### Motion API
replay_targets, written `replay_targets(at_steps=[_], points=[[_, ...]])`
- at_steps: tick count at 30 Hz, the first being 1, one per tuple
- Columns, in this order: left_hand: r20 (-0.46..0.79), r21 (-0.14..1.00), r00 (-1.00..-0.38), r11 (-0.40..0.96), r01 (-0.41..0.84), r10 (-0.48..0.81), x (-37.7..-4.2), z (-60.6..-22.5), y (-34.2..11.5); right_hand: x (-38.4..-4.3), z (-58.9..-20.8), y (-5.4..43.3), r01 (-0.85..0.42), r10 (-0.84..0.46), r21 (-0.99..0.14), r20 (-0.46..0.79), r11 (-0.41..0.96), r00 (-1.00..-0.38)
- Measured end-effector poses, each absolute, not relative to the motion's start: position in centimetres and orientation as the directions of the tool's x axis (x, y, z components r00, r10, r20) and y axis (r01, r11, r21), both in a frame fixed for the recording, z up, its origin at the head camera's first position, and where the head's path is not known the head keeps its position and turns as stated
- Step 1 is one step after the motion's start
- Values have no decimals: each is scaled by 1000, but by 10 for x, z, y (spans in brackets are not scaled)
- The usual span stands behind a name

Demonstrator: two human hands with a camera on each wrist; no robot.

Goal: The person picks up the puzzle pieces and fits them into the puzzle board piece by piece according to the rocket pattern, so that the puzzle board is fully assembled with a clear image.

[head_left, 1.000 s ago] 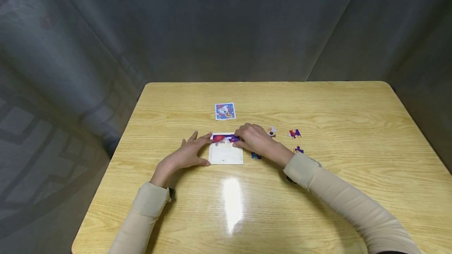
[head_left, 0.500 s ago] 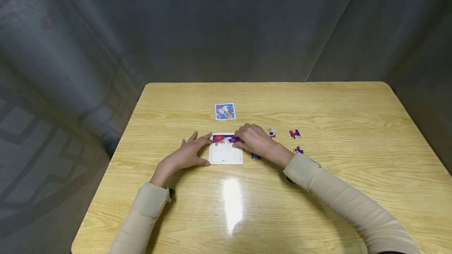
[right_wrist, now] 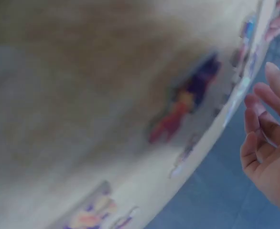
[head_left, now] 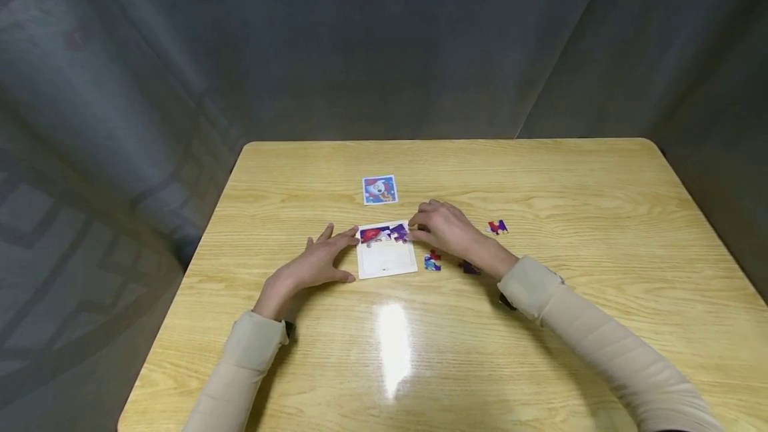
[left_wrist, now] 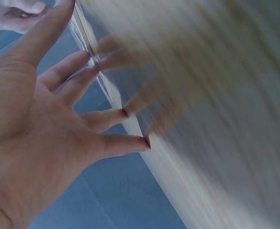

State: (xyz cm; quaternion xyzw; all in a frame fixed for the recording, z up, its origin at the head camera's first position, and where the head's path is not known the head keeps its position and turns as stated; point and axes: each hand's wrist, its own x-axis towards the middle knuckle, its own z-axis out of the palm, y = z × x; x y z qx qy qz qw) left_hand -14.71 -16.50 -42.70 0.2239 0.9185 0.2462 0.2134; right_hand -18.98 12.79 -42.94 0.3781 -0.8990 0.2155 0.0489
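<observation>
Looks like a jigsaw in progress, with the top row being fitted into the white tray [head_left: 387,260], which sits mid-bench [head_left: 288,179], slightly turned. Red-and-purple pieces [head_left: 375,235] lie at the tray's upper left; one purple piece [head_left: 399,233] is at upper right, tilted, with a gap between it and the others, so the step in hand seems to be squaring that one up. Next move probably calls for turning it straight and pressing it in against its neighbour while the tray is steadied; risk is the tray skewing further. Left hand [head_left: 315,263]: spread wide, fingers mostly straight, fingertips down at the tray's left edge, thumb near its lower left corner; pinches nothing. Right hand [head_left: 447,227]: fingers part curled, thumb and forefinger tips by the purple piece at the tray's right edge; can't tell if they pinch it or just touch, and the right wrist view shows no piece between them. Loose pieces: a blue-and-red one [head_left: 433,261] just right of the tray, a dark purple one [head_left: 471,268] by the right forearm, a red-and-purple one [head_left: 497,227] farther right. Picture card [head_left: 380,190] lies beyond the tray, face up.
</observation>
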Motion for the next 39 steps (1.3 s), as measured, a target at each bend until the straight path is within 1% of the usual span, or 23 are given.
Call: replay_targets(at_steps=[4,7,12,14,16,19,24,26,31,35,39], points=[[-284,543,-809,782,306,514,-147,-426,-165,-189,-435,127,-717,-694,-350,215,602,-687],[-283,544,-810,782,305,513,-146,-427,-165,-188,-438,123,-730,-717,-330,185,599,-672],[-277,547,-811,778,309,516,-145,-429,-165,-192,-437,117,-737,-740,-314,136,598,-658],[-276,548,-811,778,308,515,-145,-428,-165,-193,-436,114,-733,-738,-315,130,603,-662],[-275,547,-812,779,308,514,-145,-427,-164,-194,-436,112,-731,-733,-298,129,614,-668],[-271,541,-814,781,314,514,-145,-427,-164,-194,-438,108,-737,-730,-237,138,633,-670],[-269,536,-814,782,317,514,-146,-426,-163,-193,-440,104,-758,-737,-134,178,639,-652],[-269,536,-815,783,315,513,-146,-425,-163,-191,-441,102,-757,-732,-114,197,644,-652],[-270,530,-818,787,315,509,-147,-426,-163,-188,-442,95,-734,-708,-84,209,674,-675],[-273,538,-818,785,307,507,-147,-427,-161,-186,-439,92,-727,-706,-75,188,683,-683],[-276,537,-816,785,308,508,-146,-427,-161,-186,-431,97,-730,-707,-131,182,671,-683]])
